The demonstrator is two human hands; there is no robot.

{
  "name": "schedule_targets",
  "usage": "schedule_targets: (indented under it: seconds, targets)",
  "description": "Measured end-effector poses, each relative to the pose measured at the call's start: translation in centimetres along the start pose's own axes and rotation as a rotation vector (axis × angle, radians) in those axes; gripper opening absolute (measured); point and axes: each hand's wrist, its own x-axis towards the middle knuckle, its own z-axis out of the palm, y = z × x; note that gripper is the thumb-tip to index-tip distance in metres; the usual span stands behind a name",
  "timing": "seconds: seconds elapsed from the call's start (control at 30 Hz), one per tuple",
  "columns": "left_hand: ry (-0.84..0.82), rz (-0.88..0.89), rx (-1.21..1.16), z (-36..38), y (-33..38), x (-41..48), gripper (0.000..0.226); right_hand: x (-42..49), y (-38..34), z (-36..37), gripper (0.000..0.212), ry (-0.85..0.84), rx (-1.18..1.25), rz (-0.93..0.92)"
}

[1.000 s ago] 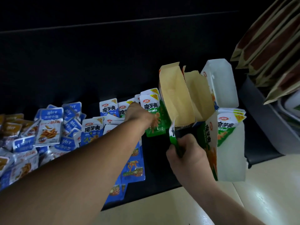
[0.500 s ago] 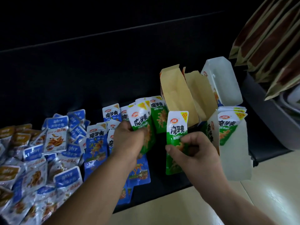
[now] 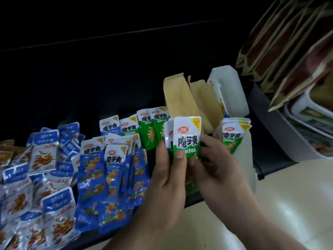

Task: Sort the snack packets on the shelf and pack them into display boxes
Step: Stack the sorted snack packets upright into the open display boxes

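Head view: my left hand and right hand both pinch a small stack of green packets just beside the display box (partly filled); I judge the blue packets lie unsorted.

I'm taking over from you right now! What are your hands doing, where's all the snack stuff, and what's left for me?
Left hand pinches the held green packets, thumb on the front.
Right hand grips the same stack from its right side.
White display box stands open right of the hands, with boxed green packets upright inside.
Done: some greens boxed.
Left: probably box the held stack, then the loose green packets; blue packets and blue-and-white packets lie unboxed further left.
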Motion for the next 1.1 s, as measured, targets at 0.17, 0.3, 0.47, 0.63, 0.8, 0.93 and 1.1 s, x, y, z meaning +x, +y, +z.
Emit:
schedule_targets:
  seconds: [0.17, 0.3, 0.47, 0.63, 0.8, 0.93, 1.1]
  targets:
    - [-0.171, 0.154, 0.047, 1.7, 0.3, -0.1, 0.049, 0.3, -1.7, -4.5, 0.045, 0.0, -0.03, 0.018]
    - [-0.334, 0.26, 0.121, 4.3, 2.1, 1.2, 0.058, 2.0, -1.8, -9.4, 0.036, -0.057, 0.111, 0.033]
    - [0.065, 0.254, 0.373, 6.7, -0.6, 4.1, 0.048, 3.5, 0.3, -12.6, 0.027, 0.194, 0.237, 0.021]
    - [-0.032, 0.065, 0.342, 8.1, -4.0, 4.1, 0.04, 4.1, 4.1, -11.5, 0.035, 0.188, 0.155, 0.031]
    - [-0.112, 0.101, 0.278, 8.1, -4.0, 4.0, 0.026, 5.1, 6.5, -11.3, 0.033, 0.191, -0.338, -0.086]
    - [-0.141, 0.107, 0.266, 7.6, -3.9, 4.0, 0.027, 5.9, 7.7, -10.7, 0.037, 0.276, -0.674, -0.326]
    - [-0.126, 0.101, 0.242, 6.9, -4.1, 4.3, 0.03, 6.2, 6.4, -10.2, 0.082, 0.33, -0.463, -0.118]
